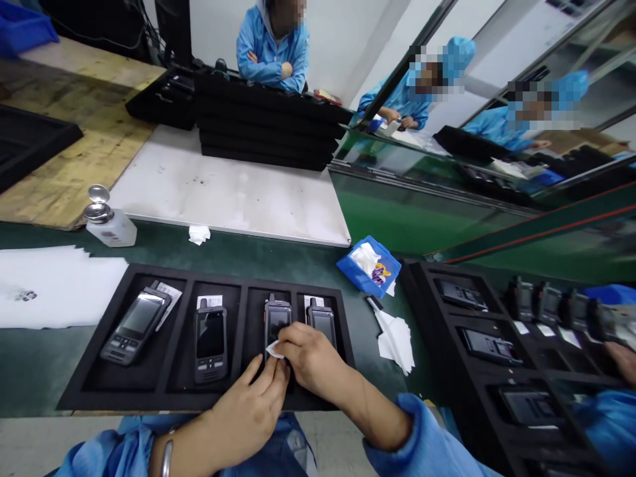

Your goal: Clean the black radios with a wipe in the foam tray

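A black foam tray lies in front of me, with one handheld radio phone in each compartment. My left hand is closed at the lower end of the third handset, covering its keypad. My right hand is over the same handset, pinching a small white wipe or paper piece against it. Left of my hands lie a second handset and a tilted first handset. The fourth handset is partly hidden behind my right hand. White labels stick out beside some handsets.
A white pump bottle and paper sheets are at left. At right are a blue box, tissues and another foam tray, near a co-worker's hand. Stacked black trays stand behind, before a person.
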The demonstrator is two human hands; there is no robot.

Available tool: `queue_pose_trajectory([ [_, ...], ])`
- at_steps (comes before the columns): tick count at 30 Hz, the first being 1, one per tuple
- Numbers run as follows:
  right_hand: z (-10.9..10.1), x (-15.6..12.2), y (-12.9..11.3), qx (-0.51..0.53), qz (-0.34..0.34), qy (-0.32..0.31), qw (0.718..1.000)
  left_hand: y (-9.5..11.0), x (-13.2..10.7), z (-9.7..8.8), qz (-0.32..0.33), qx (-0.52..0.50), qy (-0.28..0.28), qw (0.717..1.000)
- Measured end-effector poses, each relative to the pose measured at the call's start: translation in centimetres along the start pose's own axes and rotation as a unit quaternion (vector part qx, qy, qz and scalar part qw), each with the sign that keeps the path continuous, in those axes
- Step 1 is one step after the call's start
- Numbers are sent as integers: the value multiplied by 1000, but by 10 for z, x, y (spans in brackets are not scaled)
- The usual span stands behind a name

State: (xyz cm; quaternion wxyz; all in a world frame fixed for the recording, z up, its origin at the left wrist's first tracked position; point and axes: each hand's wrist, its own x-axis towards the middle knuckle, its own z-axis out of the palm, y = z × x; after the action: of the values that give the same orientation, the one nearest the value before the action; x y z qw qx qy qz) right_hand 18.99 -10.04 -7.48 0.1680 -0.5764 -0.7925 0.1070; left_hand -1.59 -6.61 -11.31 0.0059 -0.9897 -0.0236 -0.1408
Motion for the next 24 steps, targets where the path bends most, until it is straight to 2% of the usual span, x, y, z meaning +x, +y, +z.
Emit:
queue_pose_trajectory([
  [5,2,51,17,-60,19,-19,998,0,0,0,-13,2,-2,1000],
  [8,-4,60,29,-65,22,-11,998,0,-1,1,-15,-4,-11,1000],
  [13,-5,34,35,-68,64,40,995,2,-2,0,-28,-15,-17,999],
  [16,1,7,18,-47,75,78,993,2,-1,0,-29,-17,-6,999],
  [19,6,-10,2,-5,62,74,995,2,0,0,-34,-13,11,999],
  [21,6,-7,2,3,62,74,995,3,0,0,-30,-6,14,999],
  [24,5,12,12,-30,79,112,990,3,0,-2,-26,0,4,1000],
])
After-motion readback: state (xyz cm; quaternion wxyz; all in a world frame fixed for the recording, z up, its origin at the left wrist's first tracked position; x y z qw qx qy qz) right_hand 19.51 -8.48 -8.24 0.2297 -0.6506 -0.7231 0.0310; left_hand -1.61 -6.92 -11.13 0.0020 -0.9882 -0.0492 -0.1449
